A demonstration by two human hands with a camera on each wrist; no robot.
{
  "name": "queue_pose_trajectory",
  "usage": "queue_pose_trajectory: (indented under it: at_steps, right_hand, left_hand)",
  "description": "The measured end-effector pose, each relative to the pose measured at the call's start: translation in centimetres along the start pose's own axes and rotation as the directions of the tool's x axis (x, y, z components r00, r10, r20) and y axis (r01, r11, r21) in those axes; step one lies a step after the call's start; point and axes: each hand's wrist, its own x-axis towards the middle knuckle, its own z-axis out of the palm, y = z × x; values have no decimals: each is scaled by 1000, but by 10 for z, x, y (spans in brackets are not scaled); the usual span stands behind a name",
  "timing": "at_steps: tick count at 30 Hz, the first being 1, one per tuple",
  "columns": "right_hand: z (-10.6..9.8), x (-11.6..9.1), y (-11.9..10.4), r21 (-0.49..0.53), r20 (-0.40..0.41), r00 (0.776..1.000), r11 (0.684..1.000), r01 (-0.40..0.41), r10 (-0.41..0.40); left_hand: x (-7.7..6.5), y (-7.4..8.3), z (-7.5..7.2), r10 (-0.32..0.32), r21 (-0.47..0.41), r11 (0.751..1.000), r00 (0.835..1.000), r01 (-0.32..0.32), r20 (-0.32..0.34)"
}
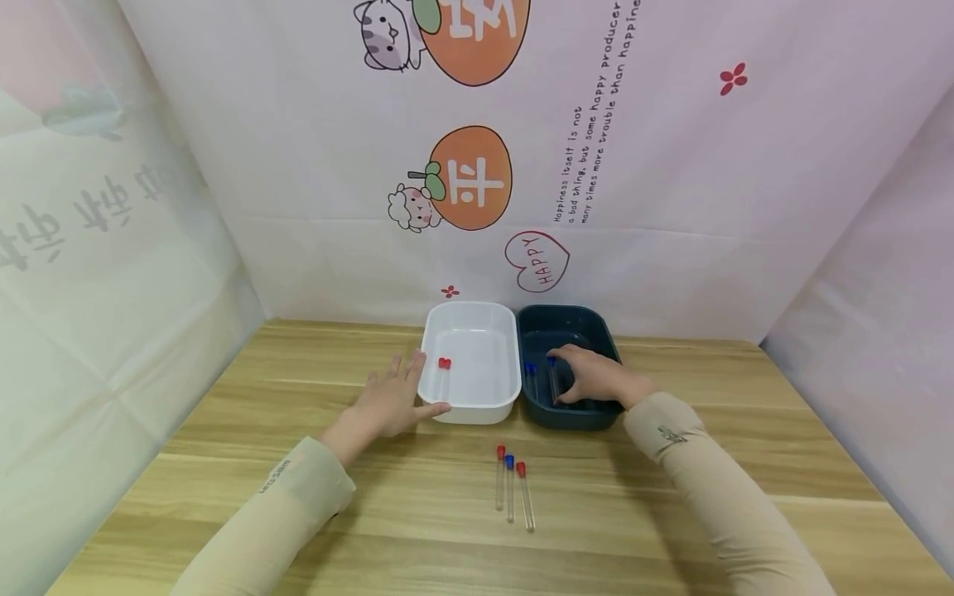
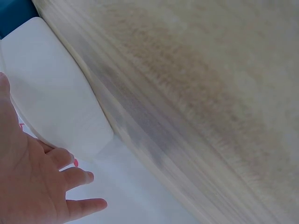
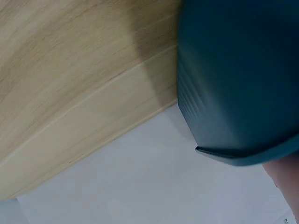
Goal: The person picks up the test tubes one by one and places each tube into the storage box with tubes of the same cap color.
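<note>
My right hand (image 1: pixel 596 377) reaches into the dark blue box (image 1: pixel 574 420), its index finger and thumb at the two ends of a blue-capped test tube (image 1: pixel 554 382). Left of that tube, more blue caps (image 1: pixel 530 368) show inside the same box. My left hand (image 1: pixel 387 401) spreads its fingers at the left side of the white box (image 1: pixel 477 414), thumb by the front rim. Red-capped test tubes (image 1: pixel 445 372) lie inside the white box. In the left wrist view, the left hand (image 2: pixel 32 182) appears beside the white box wall, holding nothing. The box wall hides most of the right hand in the right wrist view.
In front of the boxes, a red-capped tube (image 1: pixel 500 478), a blue-capped tube (image 1: pixel 510 488) and another red-capped tube (image 1: pixel 526 497) lie on the wooden table (image 1: pixel 402 530). The boxes stand side by side near a printed white cloth (image 1: pixel 641 273) at the back.
</note>
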Motion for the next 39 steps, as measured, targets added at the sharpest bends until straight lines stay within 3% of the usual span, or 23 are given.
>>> queue_pose_trajectory:
  at_steps: [25,39]
  right_hand:
    - [12,15,2,-132,52,998,991,30,-23]
    - [14,18,2,-119,87,996,993,13,-2]
  left_hand:
    - [-1,1,-1,-1,2,1000,1000,1,0]
    - [-1,0,-1,1,11,1000,1000,-1,4]
